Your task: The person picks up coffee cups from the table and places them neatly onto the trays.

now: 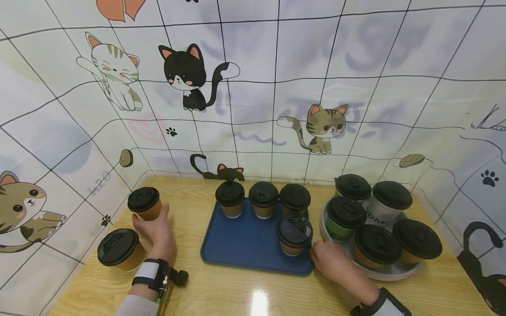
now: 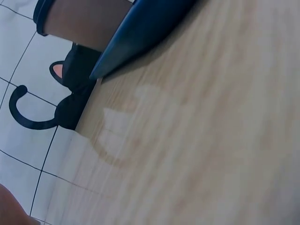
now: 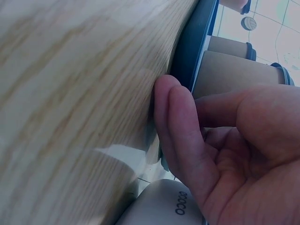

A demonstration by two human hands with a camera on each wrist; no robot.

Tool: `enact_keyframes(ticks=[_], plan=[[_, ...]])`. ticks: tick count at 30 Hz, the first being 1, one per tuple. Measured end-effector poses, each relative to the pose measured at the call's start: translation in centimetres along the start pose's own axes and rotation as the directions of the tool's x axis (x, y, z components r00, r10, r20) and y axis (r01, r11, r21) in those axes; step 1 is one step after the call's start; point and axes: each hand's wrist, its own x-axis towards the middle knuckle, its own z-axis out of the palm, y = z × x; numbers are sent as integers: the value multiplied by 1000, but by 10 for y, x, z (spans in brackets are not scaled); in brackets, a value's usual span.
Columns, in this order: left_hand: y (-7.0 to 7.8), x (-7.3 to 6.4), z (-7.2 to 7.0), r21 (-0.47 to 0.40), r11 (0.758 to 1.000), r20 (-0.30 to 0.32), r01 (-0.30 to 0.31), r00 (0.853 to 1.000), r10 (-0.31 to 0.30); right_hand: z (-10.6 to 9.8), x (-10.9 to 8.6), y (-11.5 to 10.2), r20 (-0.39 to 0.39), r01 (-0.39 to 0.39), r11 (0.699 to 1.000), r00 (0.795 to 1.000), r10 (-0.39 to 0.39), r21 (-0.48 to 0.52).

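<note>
On the left side of the table, my left hand (image 1: 157,229) grips a brown paper cup (image 1: 144,200) with a black lid, its thumb and fingers on either side. My right hand (image 1: 333,261) is at the right edge of a blue tray (image 1: 245,241). In the right wrist view, the fingers of that hand (image 3: 225,154) pinch the tray's rim (image 3: 187,56), thumb on the inner side. Just inside that edge stands a lidded brown cup (image 1: 294,235). Three similar cups line the tray's back, one of them a lidded cup (image 1: 230,198) at the back left corner.
A larger lidded cup (image 1: 120,249) stands in front of my left hand. To the right, a round light-grey tray (image 1: 389,275) holds several lidded cups, including a green cup (image 1: 345,219) and a white cup (image 1: 381,206). A cat-print sheet (image 1: 253,101) hangs behind the wooden table (image 1: 221,289).
</note>
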Motion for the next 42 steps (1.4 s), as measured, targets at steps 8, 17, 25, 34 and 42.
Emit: enact_keyframes(ticks=[8,17,25,34,42], plan=[[3,13,8,33,999,-48,-19,999,20,1,1,0,3,1,1000,1000,-1,-1],[2,28,15,12,999,-116,-34,993,35,1,1,0,-14,21,1000,1000,-22,-11],[1,33,23,-4,997,-178,-76,981,74,0,1,-1,-11,17,1000,1000,-17,5],[3,31,23,-70,989,-162,-133,979,121,0,1,-1,-20,20,1000,1000,-20,7],[14,19,26,-168,961,-74,-218,975,208,1,0,1,-32,23,1000,999,-24,-9]])
